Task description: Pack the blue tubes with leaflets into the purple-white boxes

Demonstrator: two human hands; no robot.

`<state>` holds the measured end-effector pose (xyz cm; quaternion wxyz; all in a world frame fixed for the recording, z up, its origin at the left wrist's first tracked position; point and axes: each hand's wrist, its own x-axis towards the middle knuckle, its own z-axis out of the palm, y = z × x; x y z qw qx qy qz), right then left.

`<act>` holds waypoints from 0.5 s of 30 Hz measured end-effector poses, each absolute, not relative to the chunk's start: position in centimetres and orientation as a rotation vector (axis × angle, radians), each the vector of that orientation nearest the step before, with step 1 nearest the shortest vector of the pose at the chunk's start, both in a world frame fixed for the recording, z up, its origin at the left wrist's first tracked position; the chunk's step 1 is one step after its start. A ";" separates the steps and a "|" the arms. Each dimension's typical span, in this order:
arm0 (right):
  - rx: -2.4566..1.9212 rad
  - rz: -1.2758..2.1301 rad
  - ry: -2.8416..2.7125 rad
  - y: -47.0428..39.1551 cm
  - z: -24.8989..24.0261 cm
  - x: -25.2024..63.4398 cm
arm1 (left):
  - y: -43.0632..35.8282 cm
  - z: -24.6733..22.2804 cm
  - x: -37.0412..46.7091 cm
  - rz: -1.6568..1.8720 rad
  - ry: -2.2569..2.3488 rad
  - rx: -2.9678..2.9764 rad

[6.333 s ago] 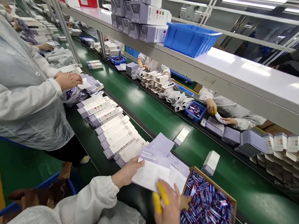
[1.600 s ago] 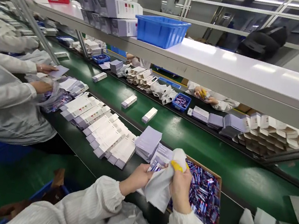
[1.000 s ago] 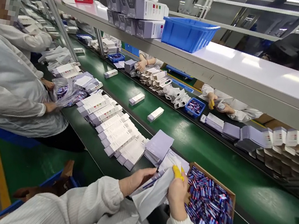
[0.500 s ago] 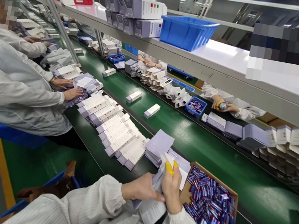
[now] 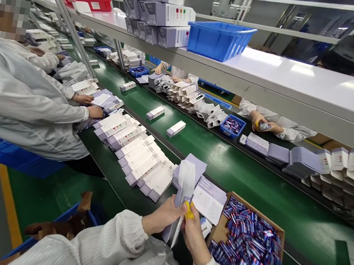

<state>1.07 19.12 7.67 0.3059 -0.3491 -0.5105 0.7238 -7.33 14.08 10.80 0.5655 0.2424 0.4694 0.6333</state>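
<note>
My left hand [image 5: 164,216] is closed around the lower left side of a lavender-and-white carton [image 5: 168,230], which is turned nearly edge-on to me. A soft white pouch [image 5: 187,175] stands up from between my hands, pressed against the carton. My right hand [image 5: 194,233], with yellow covers on its fingertips, pinches the pouch and carton from the right. Whether the pouch is partly inside the carton, I cannot tell. Just beyond lie a stack of lavender booklets [image 5: 199,165] and white printed sheets [image 5: 209,200]. An open cardboard box of batteries [image 5: 247,250] stands right of my right hand.
Overlapping cartons [image 5: 140,158] lie to the left on the bench. White cartons [image 5: 176,128] sit on the green conveyor [image 5: 214,153]. A shelf with a blue bin [image 5: 218,41] crosses overhead. A co-worker's sleeve [image 5: 48,105] is at left; other workers' hands are across the belt.
The carton and pouch have been turned and tilted upright, the pouch now rising higher. My right hand has moved down and left. The co-worker's hands at left have shifted; cartons moved left along the belt.
</note>
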 end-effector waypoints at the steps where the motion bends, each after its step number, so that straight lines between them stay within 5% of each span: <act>1: -0.887 1.894 -1.351 19.0 7.7 0.6 | 14.0 11.0 -7.4 1.532 1.076 0.584; 10: -1.015 1.852 -1.269 21.3 10.4 0.2 | 13.7 12.3 -8.9 1.452 0.945 0.580; 15: -0.836 1.725 -1.768 20.4 12.0 0.9 | 13.7 11.2 -8.4 1.505 1.133 0.527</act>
